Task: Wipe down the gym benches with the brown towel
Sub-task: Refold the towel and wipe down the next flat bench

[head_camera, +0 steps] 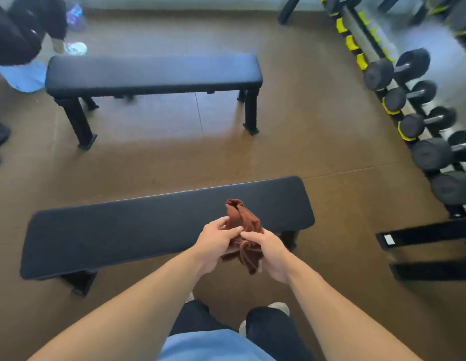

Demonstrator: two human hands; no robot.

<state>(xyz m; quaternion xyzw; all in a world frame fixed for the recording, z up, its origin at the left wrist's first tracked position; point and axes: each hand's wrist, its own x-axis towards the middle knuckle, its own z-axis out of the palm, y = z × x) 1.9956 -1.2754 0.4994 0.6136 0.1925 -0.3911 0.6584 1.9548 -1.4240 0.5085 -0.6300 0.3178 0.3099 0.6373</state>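
Observation:
I stand in front of a flat black near bench (122, 235) that runs left to right. Above its right half I hold the bunched brown towel (243, 220) with both hands. My left hand (217, 243) grips the towel's left side. My right hand (269, 252) pinches its right side, and a loose end hangs down between my wrists. The towel is in the air and does not touch the padding. A second black far bench (153, 72) stands parallel, further across the floor.
A dumbbell rack (414, 108) with several black dumbbells lines the right side. Black frame bars (424, 234) lie low on the floor at the right. Another person in dark clothes (20, 29) is at the far left, beside a blue cloth (25, 76). Brown floor separates the benches.

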